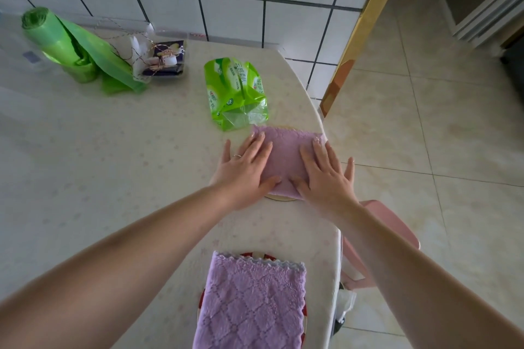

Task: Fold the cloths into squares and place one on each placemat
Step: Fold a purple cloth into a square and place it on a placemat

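A folded lilac waffle-weave cloth (286,160) at two o'clock on the cream bench (113,150) is pressed by the flat, released left hand (246,171) and right hand (326,177); being near the edge, it could be pushed off.

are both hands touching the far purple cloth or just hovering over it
Touching. In the head view the left hand and right hand lie flat with palms and fingers pressed on the far purple cloth, no gap showing.
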A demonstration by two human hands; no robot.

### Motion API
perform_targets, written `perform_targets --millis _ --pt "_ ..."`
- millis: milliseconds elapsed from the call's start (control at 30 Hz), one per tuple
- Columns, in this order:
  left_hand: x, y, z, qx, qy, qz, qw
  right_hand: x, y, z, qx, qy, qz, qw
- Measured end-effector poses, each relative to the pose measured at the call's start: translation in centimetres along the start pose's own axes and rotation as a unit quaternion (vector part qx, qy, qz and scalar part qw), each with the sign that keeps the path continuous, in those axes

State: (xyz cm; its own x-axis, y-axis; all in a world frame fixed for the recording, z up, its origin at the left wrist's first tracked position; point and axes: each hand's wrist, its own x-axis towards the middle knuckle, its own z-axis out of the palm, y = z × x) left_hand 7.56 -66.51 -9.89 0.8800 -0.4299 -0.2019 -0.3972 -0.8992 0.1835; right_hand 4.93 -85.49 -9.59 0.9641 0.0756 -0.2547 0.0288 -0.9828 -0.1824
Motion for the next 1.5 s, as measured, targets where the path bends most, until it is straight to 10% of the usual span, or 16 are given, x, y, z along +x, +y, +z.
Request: perform_targets --millis 267,467,600,1500 --pt "0.5 -0.4 -0.6 0.028 -0.050 -0.004 0.998 0.6 0.4 -0.1 -0.039 -0.030 0.004 0.999" --pt "-6.1 -1.3 -1.4 -0.279 0.132 -0.059 0.949 -6.5 -1.2 -0.8 0.285 0.139 0.050 0.947" --pt "-14.5 -2.1 0.1 -0.399 0.090 -0.144 0.901 -13.9 -2.4 1.2 0.372 0.113 0.090 0.917" --pt "-19.9 0.3 2.2 -0.308 0.057 -0.171 0.934 -18.4 -5.3 4.9 0.339 0.122 0.091 0.928"
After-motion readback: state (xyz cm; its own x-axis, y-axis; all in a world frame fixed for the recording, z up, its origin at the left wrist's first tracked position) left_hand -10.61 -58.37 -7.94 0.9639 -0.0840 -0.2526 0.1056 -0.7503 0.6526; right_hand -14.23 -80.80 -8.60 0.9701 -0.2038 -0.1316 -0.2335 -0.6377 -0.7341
